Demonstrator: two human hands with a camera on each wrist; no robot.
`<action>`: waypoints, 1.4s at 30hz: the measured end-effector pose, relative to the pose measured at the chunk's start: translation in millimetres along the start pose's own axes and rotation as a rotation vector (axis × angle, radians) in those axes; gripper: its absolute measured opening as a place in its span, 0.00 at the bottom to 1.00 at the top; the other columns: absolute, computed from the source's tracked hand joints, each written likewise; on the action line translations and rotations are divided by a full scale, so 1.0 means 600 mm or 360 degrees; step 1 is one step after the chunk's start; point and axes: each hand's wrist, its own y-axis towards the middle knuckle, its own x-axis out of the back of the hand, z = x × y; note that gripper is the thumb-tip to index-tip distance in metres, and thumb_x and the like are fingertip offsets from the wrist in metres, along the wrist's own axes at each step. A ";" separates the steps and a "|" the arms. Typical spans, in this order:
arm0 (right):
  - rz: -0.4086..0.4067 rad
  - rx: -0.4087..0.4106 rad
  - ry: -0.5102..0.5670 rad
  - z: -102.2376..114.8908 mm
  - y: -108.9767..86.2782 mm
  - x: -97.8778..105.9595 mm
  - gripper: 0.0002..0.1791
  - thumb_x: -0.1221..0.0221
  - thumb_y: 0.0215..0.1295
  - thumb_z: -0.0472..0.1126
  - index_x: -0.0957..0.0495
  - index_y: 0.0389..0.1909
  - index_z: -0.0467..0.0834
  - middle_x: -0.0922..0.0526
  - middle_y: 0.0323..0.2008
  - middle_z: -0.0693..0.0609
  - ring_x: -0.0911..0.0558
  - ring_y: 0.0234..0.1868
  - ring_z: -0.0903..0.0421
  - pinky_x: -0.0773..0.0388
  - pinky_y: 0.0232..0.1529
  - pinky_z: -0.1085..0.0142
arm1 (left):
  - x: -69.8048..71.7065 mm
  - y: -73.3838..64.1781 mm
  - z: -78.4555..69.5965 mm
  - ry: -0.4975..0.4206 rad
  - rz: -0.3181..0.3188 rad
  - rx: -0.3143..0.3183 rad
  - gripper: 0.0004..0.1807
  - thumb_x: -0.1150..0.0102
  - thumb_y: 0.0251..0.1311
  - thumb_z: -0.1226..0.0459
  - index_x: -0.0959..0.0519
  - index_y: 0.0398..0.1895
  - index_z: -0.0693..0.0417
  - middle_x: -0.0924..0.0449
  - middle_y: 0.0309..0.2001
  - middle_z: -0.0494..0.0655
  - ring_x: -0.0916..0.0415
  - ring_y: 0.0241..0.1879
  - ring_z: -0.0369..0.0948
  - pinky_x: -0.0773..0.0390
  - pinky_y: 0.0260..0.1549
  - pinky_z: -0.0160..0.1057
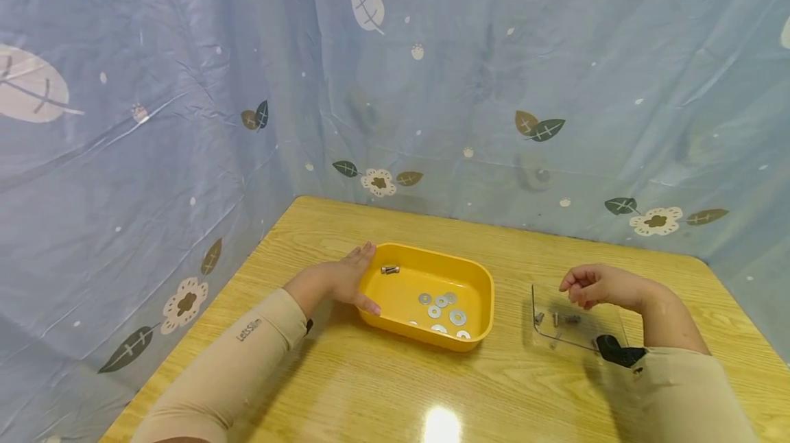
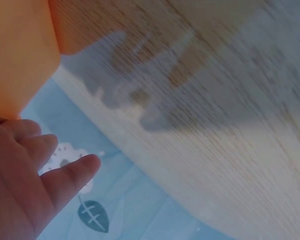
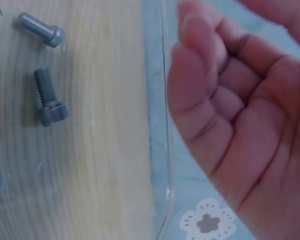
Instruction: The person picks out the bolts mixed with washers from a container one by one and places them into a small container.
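In the head view, my left hand (image 1: pixel 347 278) rests at the left end of a yellow tray (image 1: pixel 487 285), thumb at the near rim and fingers at the far left corner. The left wrist view shows those fingers (image 2: pixel 72 177) fairly straight and spread beside the tray wall (image 2: pixel 20 55). Washers (image 1: pixel 457 317) and a few socket head screws (image 1: pixel 390 269) lie in the tray. Over a clear plastic container (image 1: pixel 595 333) is my right hand (image 1: pixel 607 286), fingers loosely bent, nothing seen between them. Several socket head screws (image 3: pixel 51 97) lie in that container.
A light wood table (image 1: pixel 370 388) bears both containers. Blue patterned cloth (image 1: pixel 432 86) hangs along its back and left side. Black wrist straps (image 1: pixel 617 350) show at the right sleeve, close to the clear container's near edge.
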 end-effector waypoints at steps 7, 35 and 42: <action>-0.0147 0.0025 -0.0078 0.025 0.005 0.004 0.15 0.50 0.68 0.40 0.31 0.46 0.31 0.26 0.32 0.44 0.26 0.30 0.49 0.25 0.35 0.60 | 0.004 -0.002 -0.003 0.0008 -0.0017 -0.0017 0.72 0.41 0.32 0.30 0.71 0.71 0.57 0.75 0.72 0.52 0.71 0.70 0.49 0.57 0.66 0.47; -0.0366 0.0166 -0.0387 0.191 0.159 -0.034 0.15 0.45 0.64 0.48 0.26 0.44 0.40 0.22 0.34 0.47 0.23 0.36 0.50 0.25 0.42 0.61 | 0.001 -0.003 -0.002 0.0002 -0.0013 -0.0028 0.73 0.43 0.31 0.28 0.72 0.71 0.57 0.75 0.72 0.52 0.72 0.70 0.49 0.58 0.66 0.47; -0.0303 0.0250 -0.0374 0.221 0.232 -0.087 0.11 0.44 0.64 0.43 0.24 0.42 0.41 0.21 0.34 0.48 0.22 0.37 0.50 0.24 0.43 0.58 | 0.004 -0.004 -0.004 -0.0017 -0.0023 -0.0042 0.73 0.42 0.32 0.29 0.71 0.71 0.59 0.74 0.72 0.53 0.71 0.70 0.50 0.58 0.66 0.46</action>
